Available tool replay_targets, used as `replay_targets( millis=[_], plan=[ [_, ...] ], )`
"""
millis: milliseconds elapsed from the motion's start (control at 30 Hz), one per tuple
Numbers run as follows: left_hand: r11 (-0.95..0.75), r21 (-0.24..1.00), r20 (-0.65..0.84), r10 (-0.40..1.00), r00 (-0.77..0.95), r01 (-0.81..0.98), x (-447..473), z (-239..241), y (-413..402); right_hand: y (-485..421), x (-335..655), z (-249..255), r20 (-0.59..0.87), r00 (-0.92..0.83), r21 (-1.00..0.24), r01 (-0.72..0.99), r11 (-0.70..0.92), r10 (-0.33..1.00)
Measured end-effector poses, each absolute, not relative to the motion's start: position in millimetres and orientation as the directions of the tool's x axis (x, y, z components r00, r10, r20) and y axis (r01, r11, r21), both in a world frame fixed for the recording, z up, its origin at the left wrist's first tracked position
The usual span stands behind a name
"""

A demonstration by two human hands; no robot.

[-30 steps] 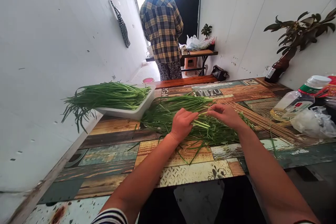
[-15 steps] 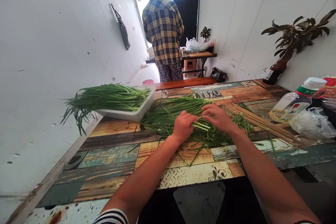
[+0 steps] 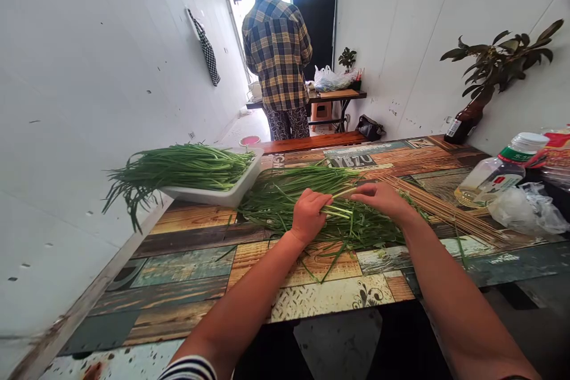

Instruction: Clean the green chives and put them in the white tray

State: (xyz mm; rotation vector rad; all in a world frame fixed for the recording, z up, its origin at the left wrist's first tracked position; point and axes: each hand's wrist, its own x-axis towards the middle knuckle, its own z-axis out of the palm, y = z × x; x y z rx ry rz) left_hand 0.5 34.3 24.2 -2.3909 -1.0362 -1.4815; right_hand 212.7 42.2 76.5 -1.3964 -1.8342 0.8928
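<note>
My left hand (image 3: 310,214) is closed around a few garlic chives (image 3: 339,212), their pale stem ends sticking out to the right. My right hand (image 3: 378,197) pinches the tip of one pale stalk that runs across from the left fist. Under both hands lies a loose pile of green chives (image 3: 303,181) on the patterned table (image 3: 187,303). Trimmed green bits are heaped below my right hand. To the left, a white tray (image 3: 227,196) holds a thick bunch of long chives (image 3: 191,166), whose leaf ends droop over its side.
Thin wooden skewers (image 3: 449,214) lie right of the pile. Beyond them are a plastic bottle (image 3: 490,172), a crumpled plastic bag (image 3: 525,208) and a brown bottle (image 3: 465,122) holding a leafy branch. A person in a plaid shirt (image 3: 278,47) stands behind a bench (image 3: 316,141).
My right hand has moved slightly right and now pinches a stalk drawn out between the hands. The left hand keeps its grip in nearly the same spot.
</note>
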Motion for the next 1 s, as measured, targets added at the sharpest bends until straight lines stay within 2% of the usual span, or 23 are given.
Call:
replay_targets(
  millis=[133,233,333,733,900,1000],
  plan=[
    [-0.755,0.237,0.834,0.481,0.271,0.612,0.5,23.8,34.2,44.0,203.1,68.3,0.062,-0.121,-0.948,0.302,0.096,0.991],
    [-0.755,0.254,0.823,0.497,0.275,0.605,0.4,22.6,34.8,49.7,202.7,58.8,0.074,-0.129,-0.979,0.179,0.097,0.989],
    [-0.745,0.283,0.804,0.527,0.274,0.603,-0.1,21.9,35.6,50.5,202.5,58.6,0.107,-0.167,-0.982,0.135,0.130,0.980],
    [-0.701,0.445,0.695,0.663,0.279,0.558,0.4,21.8,35.8,47.5,199.4,63.0,0.200,-0.081,-0.941,0.261,0.215,0.976],
    [-0.685,0.462,0.647,0.695,0.314,0.563,-0.1,22.9,35.4,58.1,204.4,49.7,0.236,0.006,-0.924,0.310,0.222,0.972],
    [-0.687,0.447,0.648,0.690,0.321,0.573,-0.3,21.5,36.0,62.9,211.5,45.1,0.260,0.048,-0.892,0.395,0.220,0.964]
  ],
)
